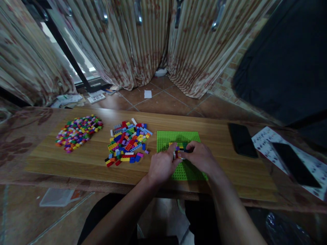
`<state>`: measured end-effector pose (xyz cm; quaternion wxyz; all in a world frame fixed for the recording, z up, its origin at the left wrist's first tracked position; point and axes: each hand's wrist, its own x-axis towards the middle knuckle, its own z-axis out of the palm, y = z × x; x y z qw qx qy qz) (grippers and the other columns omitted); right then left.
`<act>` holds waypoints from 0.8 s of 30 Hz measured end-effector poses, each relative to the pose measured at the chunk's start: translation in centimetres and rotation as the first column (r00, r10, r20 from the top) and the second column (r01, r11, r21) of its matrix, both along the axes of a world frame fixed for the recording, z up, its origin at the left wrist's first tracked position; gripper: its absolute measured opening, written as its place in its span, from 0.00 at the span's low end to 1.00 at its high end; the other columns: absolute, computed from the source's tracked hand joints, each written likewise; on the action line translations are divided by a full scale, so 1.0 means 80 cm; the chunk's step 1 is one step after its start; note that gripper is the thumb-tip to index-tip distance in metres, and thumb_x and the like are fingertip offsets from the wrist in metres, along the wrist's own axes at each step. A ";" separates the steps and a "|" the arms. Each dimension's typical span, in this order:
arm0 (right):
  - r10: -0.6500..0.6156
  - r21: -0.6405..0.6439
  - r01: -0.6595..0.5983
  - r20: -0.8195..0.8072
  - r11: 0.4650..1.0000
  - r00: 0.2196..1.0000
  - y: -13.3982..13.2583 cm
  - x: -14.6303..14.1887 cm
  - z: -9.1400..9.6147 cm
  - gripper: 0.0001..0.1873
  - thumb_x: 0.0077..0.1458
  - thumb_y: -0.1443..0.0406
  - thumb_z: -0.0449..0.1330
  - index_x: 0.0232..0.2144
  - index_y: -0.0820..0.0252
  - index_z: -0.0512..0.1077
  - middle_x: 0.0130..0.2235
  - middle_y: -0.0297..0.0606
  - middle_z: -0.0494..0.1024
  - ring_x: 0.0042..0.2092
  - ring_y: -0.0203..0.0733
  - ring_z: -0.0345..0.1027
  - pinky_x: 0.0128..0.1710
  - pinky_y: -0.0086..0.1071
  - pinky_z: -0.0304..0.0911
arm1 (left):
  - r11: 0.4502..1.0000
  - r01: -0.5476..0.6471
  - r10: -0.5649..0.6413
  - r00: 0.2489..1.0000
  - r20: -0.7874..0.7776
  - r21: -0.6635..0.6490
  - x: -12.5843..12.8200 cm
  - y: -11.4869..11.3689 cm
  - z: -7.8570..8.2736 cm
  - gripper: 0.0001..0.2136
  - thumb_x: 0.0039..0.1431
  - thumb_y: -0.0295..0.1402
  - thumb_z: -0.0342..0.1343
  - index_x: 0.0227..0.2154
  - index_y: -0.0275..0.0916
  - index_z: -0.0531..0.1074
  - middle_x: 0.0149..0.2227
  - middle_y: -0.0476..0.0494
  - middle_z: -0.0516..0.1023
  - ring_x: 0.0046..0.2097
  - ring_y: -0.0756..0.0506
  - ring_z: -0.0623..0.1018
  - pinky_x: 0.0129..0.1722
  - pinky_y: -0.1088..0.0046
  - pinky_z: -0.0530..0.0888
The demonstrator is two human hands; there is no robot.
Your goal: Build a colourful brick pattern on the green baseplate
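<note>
A light-green studded baseplate (189,135) lies on the wooden board before me. A small cluster of coloured toy bricks (179,148), with purple, yellow, red and white parts, is on it between my hands. From the left, my left hand (163,164) grips the cluster, thumb and fingers closed against its side. My right hand (201,156) holds its right side in a pinch, the index finger bent and the thumb pointing inward. My fingers cover much of the cluster, and I cannot make out any single brick in the right pinch.
Left of the baseplate lies a loose pile of mixed bricks (130,139), with a heap of smaller pieces (79,131) farther left. A black phone (242,140) rests on the board's right. Beyond it, another dark device (295,163) lies on a printed sheet (265,137).
</note>
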<state>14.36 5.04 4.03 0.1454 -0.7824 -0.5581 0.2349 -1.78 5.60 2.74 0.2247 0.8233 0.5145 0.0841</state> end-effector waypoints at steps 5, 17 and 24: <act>0.022 -0.018 -0.022 -0.001 1.000 1.000 0.002 0.001 -0.001 0.17 0.42 0.52 0.65 0.27 0.58 0.72 0.27 0.34 0.75 0.31 0.41 0.67 0.27 0.31 0.54 | 0.999 -0.027 0.032 0.988 0.149 -0.036 -0.004 -0.001 -0.004 0.28 0.58 0.44 0.55 0.60 0.41 0.61 0.33 0.43 0.80 0.36 0.41 0.79 0.35 0.69 0.71; -0.035 0.379 0.174 -0.347 0.909 0.937 -0.003 0.015 0.010 0.15 0.50 0.52 0.62 0.27 0.58 0.73 0.27 0.35 0.76 0.29 0.39 0.68 0.31 0.33 0.62 | 0.591 0.242 0.730 0.247 0.637 -0.770 -0.029 0.024 0.025 0.25 0.62 0.51 0.45 0.45 0.33 0.72 0.40 0.38 0.77 0.31 0.52 0.74 0.32 0.77 0.71; 0.430 0.512 -0.206 -0.371 0.834 0.823 -0.013 -0.033 0.024 0.07 0.53 0.62 0.63 0.37 0.54 0.75 0.36 0.35 0.76 0.36 0.38 0.70 0.37 0.33 0.65 | 0.548 0.402 0.720 0.221 0.658 -0.734 -0.031 0.024 0.033 0.32 0.64 0.55 0.33 0.48 0.33 0.70 0.46 0.34 0.76 0.47 0.44 0.77 0.47 0.69 0.74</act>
